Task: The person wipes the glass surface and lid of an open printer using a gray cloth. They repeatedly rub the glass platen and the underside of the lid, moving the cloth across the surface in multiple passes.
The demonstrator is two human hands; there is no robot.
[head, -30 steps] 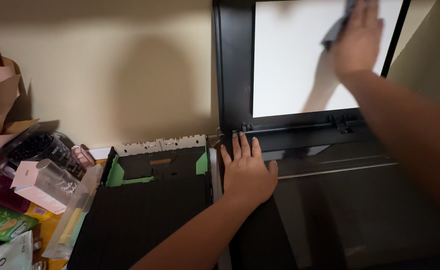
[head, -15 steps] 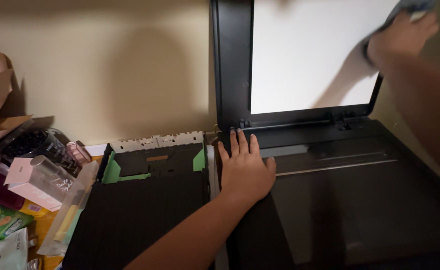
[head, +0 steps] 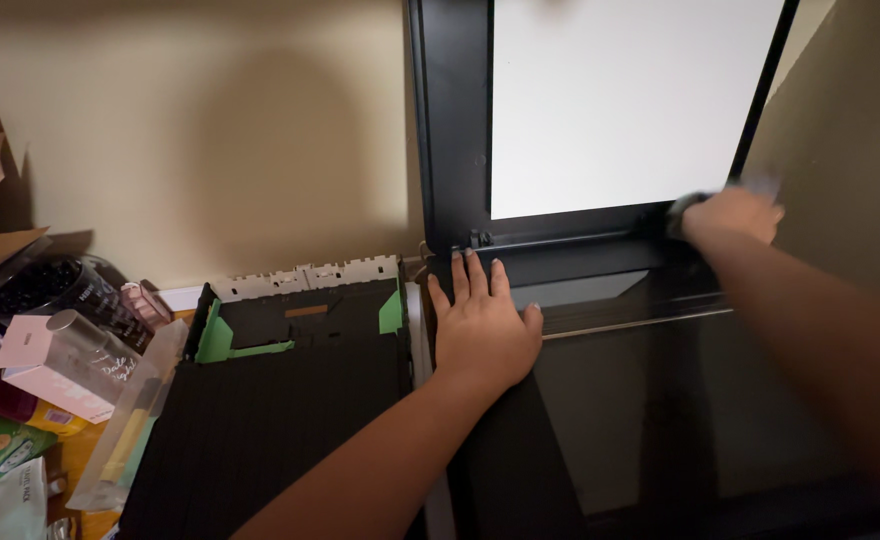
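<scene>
A black flatbed scanner stands with its lid (head: 450, 130) raised against the wall, the lid's white pad (head: 630, 100) facing me. My left hand (head: 482, 325) lies flat, fingers spread, on the scanner's left edge beside the glass bed (head: 700, 410). My right hand (head: 728, 216) is at the lid's lower right corner near the hinge, blurred, closed on a dark cloth (head: 682, 208) pressed against the lid.
A black paper tray (head: 280, 400) with green guides lies left of the scanner. At far left is a clutter of small boxes (head: 35, 365), bottles, packets and a clear tube (head: 130, 420). A beige wall (head: 210, 130) is behind.
My right hand has swept the cloth from the top of the white pad down to its lower right corner. My left hand has stayed in place.
</scene>
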